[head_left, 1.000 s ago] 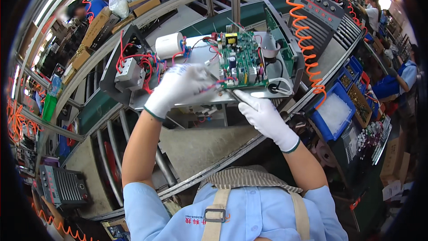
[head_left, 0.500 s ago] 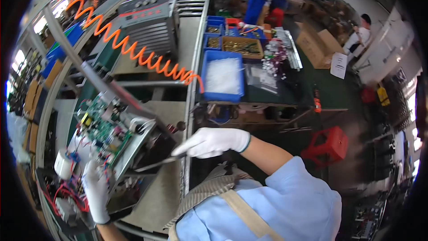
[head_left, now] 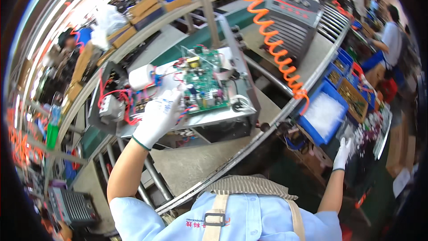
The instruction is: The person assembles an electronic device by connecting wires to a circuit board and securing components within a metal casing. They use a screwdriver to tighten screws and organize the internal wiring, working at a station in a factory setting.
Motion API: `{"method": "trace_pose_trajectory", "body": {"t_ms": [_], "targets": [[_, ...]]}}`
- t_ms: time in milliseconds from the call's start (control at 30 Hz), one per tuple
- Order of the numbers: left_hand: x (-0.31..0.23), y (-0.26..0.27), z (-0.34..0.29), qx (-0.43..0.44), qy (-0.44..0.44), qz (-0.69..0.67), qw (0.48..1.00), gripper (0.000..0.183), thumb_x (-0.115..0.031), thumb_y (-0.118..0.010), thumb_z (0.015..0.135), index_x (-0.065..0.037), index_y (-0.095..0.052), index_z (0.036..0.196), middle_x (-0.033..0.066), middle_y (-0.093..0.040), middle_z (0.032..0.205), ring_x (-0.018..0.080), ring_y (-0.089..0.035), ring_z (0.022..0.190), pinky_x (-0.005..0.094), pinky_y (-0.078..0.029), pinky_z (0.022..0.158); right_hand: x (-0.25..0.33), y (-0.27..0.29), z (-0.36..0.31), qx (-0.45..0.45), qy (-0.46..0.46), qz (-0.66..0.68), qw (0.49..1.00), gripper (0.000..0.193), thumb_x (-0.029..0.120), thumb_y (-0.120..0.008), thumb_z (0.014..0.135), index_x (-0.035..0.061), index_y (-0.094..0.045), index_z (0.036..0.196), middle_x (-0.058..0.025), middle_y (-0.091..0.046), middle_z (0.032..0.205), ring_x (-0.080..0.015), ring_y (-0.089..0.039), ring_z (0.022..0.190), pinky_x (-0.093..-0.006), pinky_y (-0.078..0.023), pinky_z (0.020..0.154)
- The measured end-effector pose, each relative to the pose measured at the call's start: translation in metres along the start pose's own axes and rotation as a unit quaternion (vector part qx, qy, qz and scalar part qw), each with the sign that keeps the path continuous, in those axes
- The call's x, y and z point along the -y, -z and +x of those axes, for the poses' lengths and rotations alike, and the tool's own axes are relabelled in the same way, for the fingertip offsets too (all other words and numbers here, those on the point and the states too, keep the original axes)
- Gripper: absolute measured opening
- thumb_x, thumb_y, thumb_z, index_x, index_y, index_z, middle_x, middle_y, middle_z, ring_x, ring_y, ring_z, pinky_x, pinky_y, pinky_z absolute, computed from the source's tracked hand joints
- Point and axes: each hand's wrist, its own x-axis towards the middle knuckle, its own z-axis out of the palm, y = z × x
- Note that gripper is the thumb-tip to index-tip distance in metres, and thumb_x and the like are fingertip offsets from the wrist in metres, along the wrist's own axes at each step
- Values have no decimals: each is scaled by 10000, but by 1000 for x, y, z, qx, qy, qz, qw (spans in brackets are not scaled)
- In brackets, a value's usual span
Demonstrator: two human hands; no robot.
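Observation:
My left hand, in a white glove, rests on the opened machine with its fingers stretched out beside red and blue wires. A green circuit board crowded with parts lies next to it on the machine's metal tray. A white cylinder and a pale block with red wires are on the other side of the hand. My gloved right hand reaches far right, fingers apart, beside a clear plastic bag on the side table. Nothing shows in it.
A blue bin of white plastic pieces and a box of brass parts stand near my right hand. An orange coiled hose hangs over the line. Another grey machine sits behind on rollers. A person works at far right.
The view has swung left, bringing the opened machine to the middle. My right hand has gone from the line's edge to the side table; the thin metal tool it held no longer shows.

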Motion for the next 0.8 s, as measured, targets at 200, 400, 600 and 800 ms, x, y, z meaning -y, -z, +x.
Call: {"method": "trace_pose_trajectory", "body": {"t_ms": [200,400,600,800], "targets": [[26,13,-41,-33,111,80,990,243,-203,-671,796,-106,-552,986,120,-581,884,326,-634,644,435,-507,542,319,-120,-165,162,425,96,885,572,73,-539,899,-10,-405,1448,-171,-397,1502,-291,-367,1400,-405,-254,1169],[31,39,-66,-22,181,11,983,114,-131,-621,769,-89,-565,859,137,-573,800,341,-627,679,429,-496,579,394,-216,-225,174,589,152,774,574,149,-606,877,-18,-440,1401,-217,-496,1375,-387,-476,1240,-456,-361,1055],[25,65,-65,-58,263,-416,868,112,-94,-661,793,-46,-645,894,17,-637,771,109,-588,677,270,-466,616,405,-204,-241,175,559,150,796,613,260,-671,863,-35,-467,1359,-233,-534,1313,-390,-491,1196,-463,-368,1040],[19,39,-26,-15,168,-770,615,201,-170,-693,894,-14,-660,1017,22,-654,889,80,-565,782,238,-457,725,453,-165,-325,168,678,40,715,681,201,-745,764,23,-488,1369,-119,-649,1071,-288,-592,980,-410,-427,892]]}}
